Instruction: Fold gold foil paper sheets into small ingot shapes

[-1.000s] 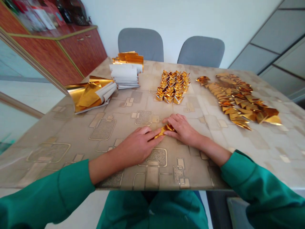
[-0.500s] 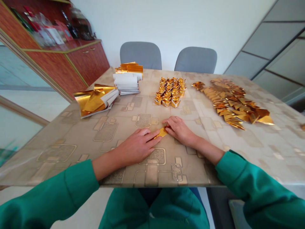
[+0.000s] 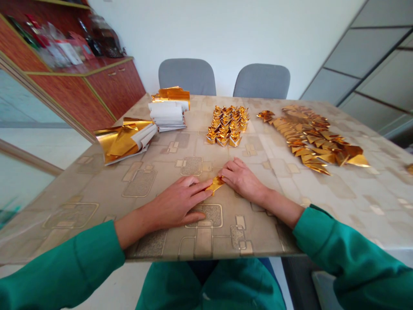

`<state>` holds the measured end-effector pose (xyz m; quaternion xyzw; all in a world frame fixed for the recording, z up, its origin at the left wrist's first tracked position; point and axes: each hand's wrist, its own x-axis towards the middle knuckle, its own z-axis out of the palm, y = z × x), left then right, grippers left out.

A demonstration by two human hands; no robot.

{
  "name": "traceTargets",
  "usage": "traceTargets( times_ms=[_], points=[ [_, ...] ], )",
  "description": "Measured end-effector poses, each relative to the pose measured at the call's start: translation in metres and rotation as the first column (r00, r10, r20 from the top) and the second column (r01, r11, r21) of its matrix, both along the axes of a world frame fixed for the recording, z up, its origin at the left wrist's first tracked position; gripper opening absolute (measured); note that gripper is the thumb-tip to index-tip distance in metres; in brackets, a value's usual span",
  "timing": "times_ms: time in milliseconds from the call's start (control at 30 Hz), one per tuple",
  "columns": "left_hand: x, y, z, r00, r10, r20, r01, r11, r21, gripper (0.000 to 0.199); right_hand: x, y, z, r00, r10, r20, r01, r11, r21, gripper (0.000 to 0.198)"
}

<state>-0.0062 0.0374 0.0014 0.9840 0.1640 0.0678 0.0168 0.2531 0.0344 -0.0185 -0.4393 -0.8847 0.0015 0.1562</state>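
A small piece of folded gold foil paper (image 3: 215, 185) lies on the table in front of me, between my two hands. My left hand (image 3: 177, 200) rests flat, its fingers stretched out; the fingertips press on the paper's left end, and the thumb lies apart on the tablecloth. At the other end, the curled fingers of my right hand (image 3: 240, 178) are closed on the paper's edge. Those fingers partly hide the fold. Beyond my hands stand rows of folded gold paper ingots (image 3: 228, 125).
Loose gold sheets (image 3: 124, 140) and a white-backed paper stack (image 3: 167, 115) sit at the left. Many flat folded gold pieces (image 3: 316, 133) spread over the right side. Two grey chairs (image 3: 187, 76) stand behind the patterned table (image 3: 138, 224), beside a wooden cabinet (image 3: 112, 86).
Both hands and the paper have shifted slightly left. My left thumb has spread away from its fingers. The right fingers have curled more tightly at the paper's end. The view has shifted a little.
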Motion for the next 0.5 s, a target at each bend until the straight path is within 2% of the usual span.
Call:
traceTargets(
  times_ms=[133, 367, 500],
  points=[
    [-0.002, 0.001, 0.001, 1.000, -0.015, -0.013, 0.015, 1.000, 0.015, 0.055, 0.005, -0.006, 0.005, 0.998, -0.044, 0.048, 0.042, 0.998, 0.052, 0.018],
    [-0.006, 0.007, 0.002, 0.996, -0.074, -0.051, 0.076, 0.996, 0.037, 0.063, 0.010, -0.005, 0.012, 0.998, -0.061, 0.027, 0.060, 0.998, 0.012, 0.019],
    [-0.004, 0.008, -0.003, 0.997, -0.067, -0.030, 0.069, 0.995, 0.073, 0.051, 0.012, -0.004, 0.012, 0.997, -0.075, 0.011, 0.075, 0.997, -0.011, 0.019]
  ],
)
